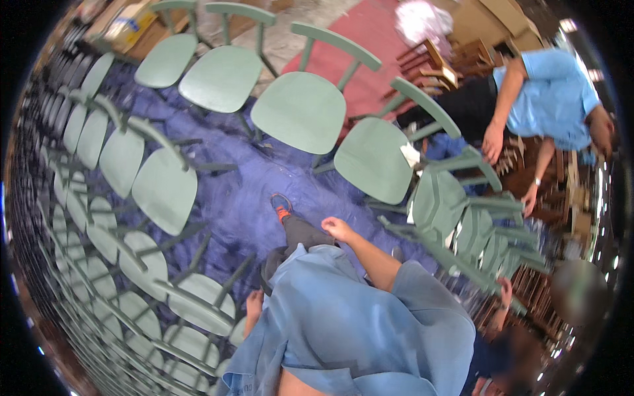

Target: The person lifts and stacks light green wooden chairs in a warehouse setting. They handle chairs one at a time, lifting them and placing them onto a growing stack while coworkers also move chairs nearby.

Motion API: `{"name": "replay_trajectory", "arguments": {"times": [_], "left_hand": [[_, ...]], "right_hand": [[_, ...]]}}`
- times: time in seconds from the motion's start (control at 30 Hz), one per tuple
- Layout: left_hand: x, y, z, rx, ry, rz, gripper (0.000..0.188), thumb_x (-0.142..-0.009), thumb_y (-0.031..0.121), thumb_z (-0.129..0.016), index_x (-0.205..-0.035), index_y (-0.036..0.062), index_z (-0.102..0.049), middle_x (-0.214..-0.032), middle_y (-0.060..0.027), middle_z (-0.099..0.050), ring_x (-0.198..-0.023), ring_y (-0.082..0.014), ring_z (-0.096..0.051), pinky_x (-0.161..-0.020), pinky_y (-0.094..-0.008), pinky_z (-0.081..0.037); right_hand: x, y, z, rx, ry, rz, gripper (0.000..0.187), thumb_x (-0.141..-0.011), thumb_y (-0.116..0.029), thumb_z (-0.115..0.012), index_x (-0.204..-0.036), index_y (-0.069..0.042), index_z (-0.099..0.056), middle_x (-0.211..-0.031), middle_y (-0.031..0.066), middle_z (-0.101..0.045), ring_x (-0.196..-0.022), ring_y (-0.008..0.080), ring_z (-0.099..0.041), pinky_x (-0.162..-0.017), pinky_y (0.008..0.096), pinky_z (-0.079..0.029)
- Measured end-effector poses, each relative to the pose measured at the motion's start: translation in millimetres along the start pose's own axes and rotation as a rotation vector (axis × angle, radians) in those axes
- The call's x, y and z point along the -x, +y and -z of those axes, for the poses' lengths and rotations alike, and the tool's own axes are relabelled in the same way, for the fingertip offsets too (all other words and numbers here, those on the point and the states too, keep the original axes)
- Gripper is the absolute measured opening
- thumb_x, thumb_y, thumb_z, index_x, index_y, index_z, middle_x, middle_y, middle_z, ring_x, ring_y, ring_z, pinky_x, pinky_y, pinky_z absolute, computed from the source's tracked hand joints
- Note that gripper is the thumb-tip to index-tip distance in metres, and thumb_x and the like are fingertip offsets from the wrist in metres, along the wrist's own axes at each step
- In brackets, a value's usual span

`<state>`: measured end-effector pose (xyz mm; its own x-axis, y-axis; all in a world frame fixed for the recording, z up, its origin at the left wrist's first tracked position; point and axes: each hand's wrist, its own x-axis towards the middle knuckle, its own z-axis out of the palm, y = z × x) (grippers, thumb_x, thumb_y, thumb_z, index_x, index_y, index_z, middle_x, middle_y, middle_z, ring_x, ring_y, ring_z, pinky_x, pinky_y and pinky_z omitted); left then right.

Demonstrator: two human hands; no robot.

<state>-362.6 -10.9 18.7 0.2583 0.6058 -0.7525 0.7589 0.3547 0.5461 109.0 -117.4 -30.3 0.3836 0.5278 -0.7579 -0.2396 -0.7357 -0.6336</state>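
Blue shirt (337,317), chairs (300,112), carton (502,16) beyond

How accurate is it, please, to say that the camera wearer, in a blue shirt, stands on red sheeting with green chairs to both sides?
One detail is off: the sheeting under the wearer's shoe is blue, as the head view shows. The rest is right: the wearer has a blue shirt and stands with green chairs to both sides.

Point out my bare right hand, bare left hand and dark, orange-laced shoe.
Bare right hand (337,228): head view, middle of hand.
Bare left hand (254,303): head view, middle of hand.
Dark, orange-laced shoe (282,204): head view, front of the upper.
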Motion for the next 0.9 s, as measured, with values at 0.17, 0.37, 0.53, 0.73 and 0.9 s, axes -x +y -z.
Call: {"name": "replay_trajectory", "arguments": {"times": [0.17, 0.37, 0.53, 0.73, 0.9], "left_hand": [[-47.0, -11.3, 64.8, -0.056, 0.067, -0.068, 0.029, -0.101, 0.028, -0.064, -0.089, 0.0024, -0.065, -0.079, -0.004, -0.063, -0.069, -0.0168, -0.055, -0.065, -0.0358, -0.046], [-189.2, 166.3, 125.6, 0.164, 0.061, 0.014, 0.031, -0.104, 0.028, -0.062, -0.108, -0.0028, -0.063, -0.087, -0.0071, -0.065, -0.089, -0.0275, -0.062, -0.081, -0.0408, -0.051], [-267.7, 389.5, 151.2, -0.336, 0.426, -0.797, 0.043, -0.104, 0.03, -0.062, -0.129, -0.0052, -0.059, -0.132, -0.0249, -0.057, -0.124, -0.039, -0.054, -0.105, -0.0482, -0.044], [-345.6, 535.8, 184.5, -0.944, 0.425, -1.182, 0.044, -0.102, 0.037, -0.059, -0.131, 0.0036, -0.061, -0.14, -0.017, -0.059, -0.135, -0.0373, -0.051, -0.115, -0.0583, -0.034], [-421.9, 503.4, 205.8, -1.405, -0.211, -0.671, 0.056, -0.103, 0.055, -0.047, -0.13, 0.0102, -0.065, -0.132, -0.0164, -0.069, -0.126, -0.0391, -0.062, -0.115, -0.0618, -0.034]], "right_hand": [[-11.6, -67.0, -16.1, -0.285, 0.124, -0.121, 0.027, -0.099, -0.026, -0.066, -0.119, -0.008, -0.068, -0.104, 0.004, -0.072, -0.089, 0.0166, -0.067, -0.072, 0.0342, -0.055], [-28.7, -45.1, -50.9, -0.354, 0.29, -0.219, 0.03, -0.098, -0.028, -0.065, -0.121, -0.008, -0.067, -0.107, 0.0078, -0.073, -0.092, 0.0199, -0.069, -0.074, 0.0358, -0.055], [-18.6, -6.6, -100.9, -0.396, 0.516, -0.437, 0.035, -0.093, -0.037, -0.07, -0.115, -0.01, -0.073, -0.113, 0.0173, -0.075, -0.105, 0.0289, -0.071, -0.092, 0.0402, -0.055], [22.0, -49.0, -184.7, -0.544, 0.682, -0.457, 0.038, -0.09, -0.04, -0.071, -0.114, -0.011, -0.074, -0.114, 0.0155, -0.075, -0.11, 0.0322, -0.07, -0.096, 0.0417, -0.054], [43.4, -72.7, -260.2, -0.563, 0.79, -0.503, 0.04, -0.088, -0.041, -0.072, -0.115, -0.011, -0.075, -0.115, 0.0159, -0.075, -0.111, 0.0328, -0.07, -0.097, 0.0419, -0.053]]}}
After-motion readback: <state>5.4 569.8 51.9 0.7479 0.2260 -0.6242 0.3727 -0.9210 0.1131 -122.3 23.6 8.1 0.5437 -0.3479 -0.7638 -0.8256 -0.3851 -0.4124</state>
